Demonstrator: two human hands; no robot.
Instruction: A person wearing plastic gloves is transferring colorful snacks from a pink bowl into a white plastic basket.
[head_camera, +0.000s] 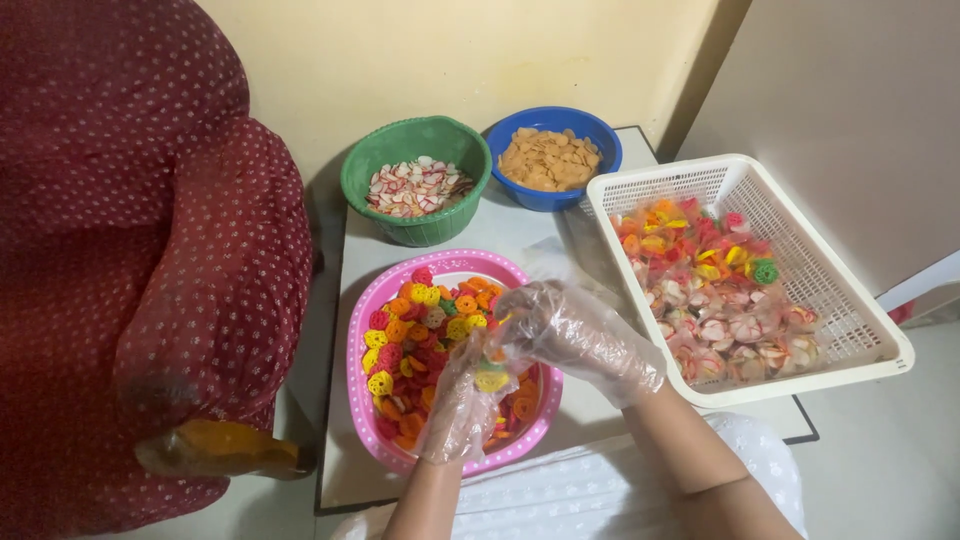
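Note:
My left hand (462, 400) wears a clear plastic glove and reaches into the pink bowl (452, 266), fingers closed around a few coloured wheel-shaped crackers (420, 325). Beside it, my right hand (580, 338), also gloved, hovers over the bowl's right rim and seems to hold open a small clear bag against the left hand. The bowl holds many red, orange, yellow and green wheel crackers.
A green bowl (365, 165) of white-and-pink crackers and a blue bowl (605, 140) of tan chips stand at the table's back. A white mesh basket (850, 290) with filled bags sits right. A person in dark red dotted cloth (150, 250) sits close on the left.

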